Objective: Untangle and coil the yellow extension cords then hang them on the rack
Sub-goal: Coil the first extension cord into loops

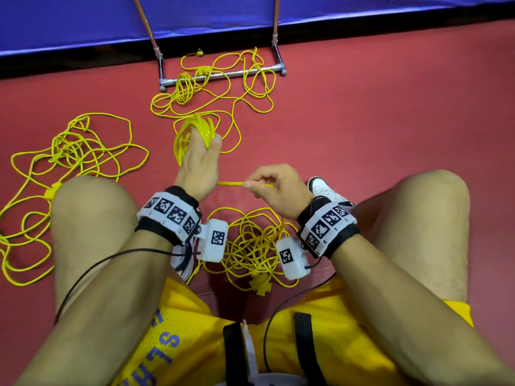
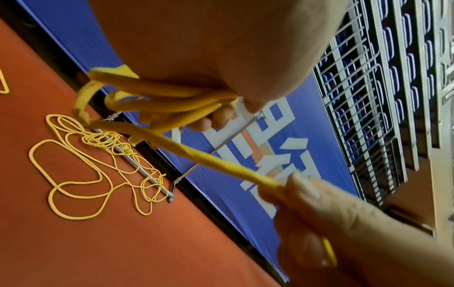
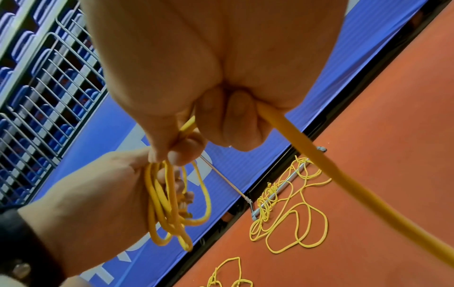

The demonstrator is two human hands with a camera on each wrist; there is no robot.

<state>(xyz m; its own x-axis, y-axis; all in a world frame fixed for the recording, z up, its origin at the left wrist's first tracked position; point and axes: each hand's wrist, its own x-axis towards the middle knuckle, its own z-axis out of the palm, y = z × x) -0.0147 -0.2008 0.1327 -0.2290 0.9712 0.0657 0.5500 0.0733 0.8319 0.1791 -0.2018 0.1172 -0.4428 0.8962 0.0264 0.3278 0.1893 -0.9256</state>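
Left hand [image 1: 198, 160] grips a bundle of yellow cord loops [image 1: 195, 132], while the right hand [image 1: 276, 188] pinches a straight run of the same cord [image 1: 231, 184] stretched between them. Loose yellow extension cords [image 1: 78, 151] sprawl over the red floor [image 1: 362, 121], some draped across the rack's metal base bar [image 1: 223, 75] by the blue barrier [image 1: 83, 20].

Left hand [image 1: 199, 162] reaching forward between raised knees, fingers curling round bundle of cord loops [image 1: 195, 132]. Right hand [image 1: 274, 188] sitting nearer body, thumb and fingers pinching cord strand [image 1: 231, 184] stretching across to left hand. Both forearms extending forward.
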